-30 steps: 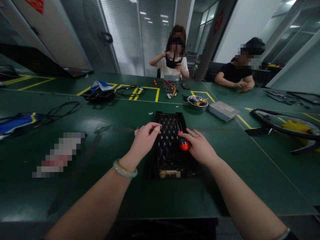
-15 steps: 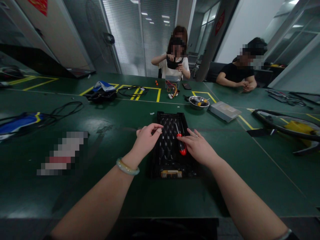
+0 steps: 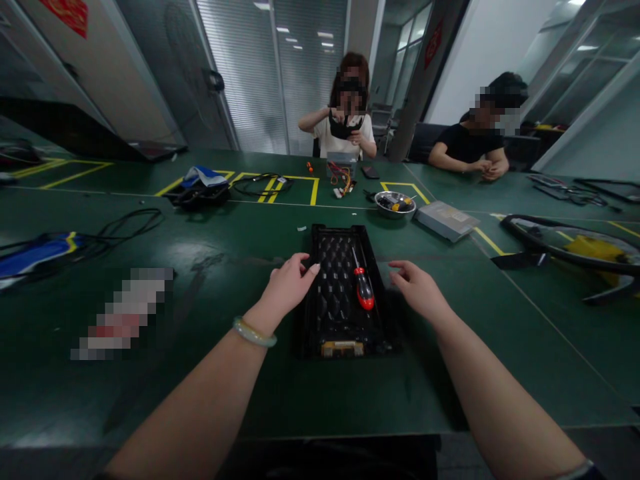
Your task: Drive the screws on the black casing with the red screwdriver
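Observation:
A black, shallow, tray-like case [image 3: 336, 330] with a studded diamond pattern lies on the green table in front of me. On its right half rests a red and black screwdriver [image 3: 365, 290], its shaft pointing away from me. My left hand [image 3: 290, 285], with a bangle at the wrist, is at the case's left rim, thumb and forefinger apart with nothing between them. Whether it touches the rim I cannot tell. Just off the right side, my right hand [image 3: 419, 288] hovers with loosely bent fingers, holding nothing. A yellowish part [image 3: 343, 349] sits at the near end.
Beyond the case stand a metal bowl [image 3: 395, 205] of small parts and a grey metal box [image 3: 447, 221]. A black strap-like item [image 3: 570, 243] lies right, a blue item with cables [image 3: 43, 257] left. Two people [image 3: 345, 127] sit across the table.
My right hand has left the screwdriver and moved right, off the case. The left hand has drawn back slightly to the left. The screwdriver stays in the case.

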Tool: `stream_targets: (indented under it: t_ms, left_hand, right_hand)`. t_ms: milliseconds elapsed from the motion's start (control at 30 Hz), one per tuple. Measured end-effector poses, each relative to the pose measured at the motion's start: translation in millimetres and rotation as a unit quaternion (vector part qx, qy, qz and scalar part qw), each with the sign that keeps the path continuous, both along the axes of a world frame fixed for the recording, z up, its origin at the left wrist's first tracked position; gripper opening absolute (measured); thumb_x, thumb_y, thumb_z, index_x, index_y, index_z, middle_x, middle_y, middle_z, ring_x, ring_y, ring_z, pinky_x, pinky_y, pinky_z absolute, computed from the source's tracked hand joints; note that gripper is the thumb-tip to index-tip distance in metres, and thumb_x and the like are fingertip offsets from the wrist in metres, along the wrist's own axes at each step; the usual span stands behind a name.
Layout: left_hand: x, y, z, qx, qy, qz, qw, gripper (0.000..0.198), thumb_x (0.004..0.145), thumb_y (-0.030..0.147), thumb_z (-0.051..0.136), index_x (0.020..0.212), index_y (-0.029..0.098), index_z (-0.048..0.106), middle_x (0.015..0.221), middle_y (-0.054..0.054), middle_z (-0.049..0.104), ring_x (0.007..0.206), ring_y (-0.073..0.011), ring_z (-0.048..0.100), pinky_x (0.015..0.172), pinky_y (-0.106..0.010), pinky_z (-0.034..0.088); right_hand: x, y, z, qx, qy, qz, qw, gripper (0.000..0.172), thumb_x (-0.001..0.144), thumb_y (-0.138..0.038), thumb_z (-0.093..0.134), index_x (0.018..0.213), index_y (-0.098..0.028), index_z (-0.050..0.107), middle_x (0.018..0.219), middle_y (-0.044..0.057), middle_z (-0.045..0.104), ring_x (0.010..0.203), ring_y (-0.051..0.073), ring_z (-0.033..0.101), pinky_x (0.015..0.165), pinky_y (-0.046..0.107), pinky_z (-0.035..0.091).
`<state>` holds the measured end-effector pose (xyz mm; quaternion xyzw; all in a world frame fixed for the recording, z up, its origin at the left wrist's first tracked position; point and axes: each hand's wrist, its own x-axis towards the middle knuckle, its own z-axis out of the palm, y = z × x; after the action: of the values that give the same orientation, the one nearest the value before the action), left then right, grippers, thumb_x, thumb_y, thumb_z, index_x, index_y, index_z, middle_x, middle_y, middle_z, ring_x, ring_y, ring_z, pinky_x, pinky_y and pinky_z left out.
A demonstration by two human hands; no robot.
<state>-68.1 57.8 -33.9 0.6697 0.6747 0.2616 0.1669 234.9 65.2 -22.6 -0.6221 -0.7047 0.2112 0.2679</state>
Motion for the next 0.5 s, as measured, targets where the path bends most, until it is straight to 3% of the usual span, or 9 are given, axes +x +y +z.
stream_targets:
  t_ms: [133, 267, 400, 500]
  left_hand:
    - [-1.1, 2.8, -6.6, -0.061, 0.019, -0.027, 0.998, 0.058, 0.097, 0.052, 0.039, 0.139, 0.014, 0.048, 0.117, -0.015, 0.069, 0.103, -0.0300, 0.067, 0.091, -0.043, 0.048]
    - [0.1, 3.6, -7.3, -0.064, 0.024, -0.041, 0.997, 0.057, 0.098, 0.049, 0.036, 0.138, 0.011, 0.051, 0.131, -0.019, 0.063, 0.117, -0.0307, 0.062, 0.096, -0.041, 0.047]
    - [1.4, 1.5, -3.4, -0.061, 0.022, -0.056, 0.996, 0.049, 0.099, 0.044, 0.036, 0.133, 0.015, 0.056, 0.126, -0.015, 0.067, 0.116, -0.0285, 0.063, 0.096, -0.038, 0.047]
    - [1.3, 0.1, -2.1, -0.056, 0.018, -0.061, 0.996, 0.047, 0.099, 0.044, 0.036, 0.130, 0.018, 0.059, 0.121, -0.013, 0.069, 0.112, -0.0279, 0.065, 0.094, -0.038, 0.048]
  right_hand:
    - [-7.2, -1.3, -4.4, -0.048, 0.020, 0.054, 0.997, 0.042, 0.093, -0.042, 0.048, 0.126, -0.021, 0.064, 0.095, 0.004, 0.074, 0.080, 0.019, 0.068, 0.078, 0.033, 0.053]
    - [-12.6, -8.0, 1.7, -0.070, 0.021, 0.087, 0.994, 0.050, 0.091, -0.041, 0.051, 0.137, -0.022, 0.057, 0.093, 0.004, 0.074, 0.082, 0.020, 0.068, 0.080, 0.034, 0.052]
    - [-11.8, -14.7, 13.4, -0.100, -0.025, 0.155, 0.982, 0.068, 0.088, -0.033, 0.053, 0.152, -0.026, 0.034, 0.077, -0.002, 0.070, 0.066, 0.018, 0.065, 0.068, 0.032, 0.051]
    - [-11.7, -17.0, 16.7, -0.103, -0.033, 0.180, 0.978, 0.073, 0.087, -0.029, 0.051, 0.155, -0.026, 0.025, 0.083, -0.002, 0.073, 0.068, 0.020, 0.067, 0.068, 0.033, 0.053]
